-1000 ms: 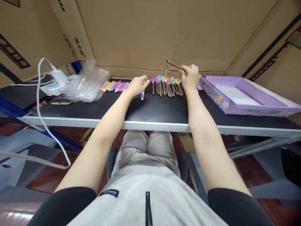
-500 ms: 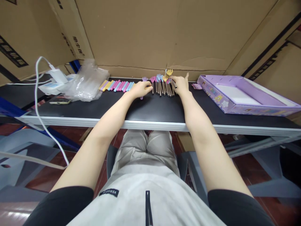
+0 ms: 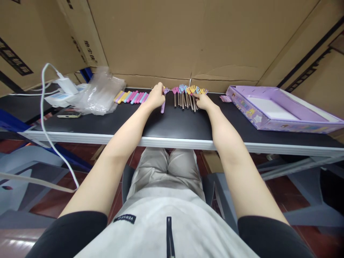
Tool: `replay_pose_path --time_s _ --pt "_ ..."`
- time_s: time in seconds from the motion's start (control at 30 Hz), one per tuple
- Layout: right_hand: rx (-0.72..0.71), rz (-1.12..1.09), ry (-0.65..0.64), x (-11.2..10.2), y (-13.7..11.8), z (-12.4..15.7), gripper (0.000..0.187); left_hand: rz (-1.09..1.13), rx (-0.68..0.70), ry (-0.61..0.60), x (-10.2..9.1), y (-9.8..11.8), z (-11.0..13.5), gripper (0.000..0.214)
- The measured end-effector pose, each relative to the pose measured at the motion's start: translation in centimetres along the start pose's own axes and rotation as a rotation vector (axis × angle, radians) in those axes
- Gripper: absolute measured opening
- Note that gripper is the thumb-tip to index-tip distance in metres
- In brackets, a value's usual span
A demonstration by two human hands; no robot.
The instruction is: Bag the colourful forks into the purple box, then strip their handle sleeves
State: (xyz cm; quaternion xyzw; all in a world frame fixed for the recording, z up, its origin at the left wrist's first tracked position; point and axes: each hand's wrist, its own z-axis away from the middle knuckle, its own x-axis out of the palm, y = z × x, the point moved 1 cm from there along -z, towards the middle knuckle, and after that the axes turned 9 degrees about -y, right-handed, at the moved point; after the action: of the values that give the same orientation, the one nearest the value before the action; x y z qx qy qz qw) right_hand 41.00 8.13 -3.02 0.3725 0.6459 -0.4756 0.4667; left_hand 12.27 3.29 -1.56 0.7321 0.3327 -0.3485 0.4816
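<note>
A row of small sticks with metal shafts and coloured hand-shaped heads (image 3: 185, 96) lies on the black table (image 3: 172, 125). My right hand (image 3: 202, 100) rests at the right end of that row, fingers curled down onto the sticks. My left hand (image 3: 155, 96) is closed near the left end, fingertips at a purple stick (image 3: 163, 104) that lies apart from the row. A row of pink, yellow and blue caps (image 3: 130, 97) lies to the left of my left hand.
A purple box tray (image 3: 279, 109) sits at the right. Crumpled clear plastic bags (image 3: 100, 92), a white charger with cable (image 3: 64, 86) and a phone (image 3: 70, 114) lie at the left. Cardboard walls (image 3: 172, 39) stand behind the table.
My right hand came down from holding a stick in the air and laid it into the row. My left hand shifted slightly back toward the caps.
</note>
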Motion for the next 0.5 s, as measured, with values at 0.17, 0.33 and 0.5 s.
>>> replay_pose_path --time_s 0.17,0.33,0.5 --pt "0.038 -0.056 -0.014 0.0 -0.1 -0.1 0.06 -0.021 0.004 -0.05 0.5 -0.1 0.1 0.05" --pt "0.036 -0.04 -0.047 0.0 0.3 -0.7 0.064 -0.028 0.012 -0.079 0.4 0.5 0.5 0.054" --pt "0.051 -0.024 -0.066 0.1 0.6 -1.2 0.066 -0.036 -0.006 -0.09 0.3 1.1 1.1 0.052"
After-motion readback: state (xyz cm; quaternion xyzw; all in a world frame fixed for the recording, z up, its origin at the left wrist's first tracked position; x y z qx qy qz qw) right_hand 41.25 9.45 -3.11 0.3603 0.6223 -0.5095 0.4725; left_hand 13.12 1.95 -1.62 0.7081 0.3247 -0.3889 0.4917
